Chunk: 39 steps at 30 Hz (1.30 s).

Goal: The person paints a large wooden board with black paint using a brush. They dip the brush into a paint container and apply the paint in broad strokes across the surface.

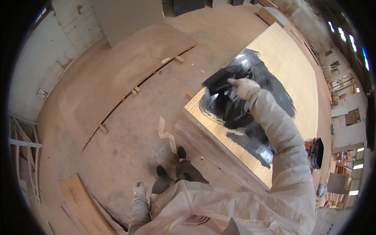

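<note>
My right hand, in a pale glove, reaches over a wood-grained board on a stack at my right. Its fingers are closed around something black that blends into the wet coating, so its shape cannot be made out. Glossy black coating covers the near and middle part of the board in uneven, streaked patches. Bare yellowish wood shows at the far end and along the edges. My left hand, also gloved, hangs low at my side, away from the board; its fingers are too small to read.
A black bucket stands beyond the stack's right side. Across the floor on the left lies a large brown sheet on wooden battens. A bent pale strip lies near my feet. Cardboard is at lower left, below a metal rack.
</note>
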Each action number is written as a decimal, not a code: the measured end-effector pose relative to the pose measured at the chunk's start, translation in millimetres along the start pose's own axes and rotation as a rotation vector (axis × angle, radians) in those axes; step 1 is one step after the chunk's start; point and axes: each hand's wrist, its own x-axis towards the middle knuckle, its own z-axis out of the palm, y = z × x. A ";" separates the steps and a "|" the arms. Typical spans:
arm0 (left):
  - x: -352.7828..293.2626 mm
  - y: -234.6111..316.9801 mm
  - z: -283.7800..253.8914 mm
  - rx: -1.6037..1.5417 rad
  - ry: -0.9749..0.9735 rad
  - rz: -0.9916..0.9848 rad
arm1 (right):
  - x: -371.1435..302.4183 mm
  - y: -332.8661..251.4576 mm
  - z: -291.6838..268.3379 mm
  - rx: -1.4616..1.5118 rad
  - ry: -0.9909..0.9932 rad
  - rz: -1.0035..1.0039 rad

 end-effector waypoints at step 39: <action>-142.8 -120.0 53.1 -0.001 0.138 -0.305 | 20.9 172.6 -14.0 0.076 0.022 0.174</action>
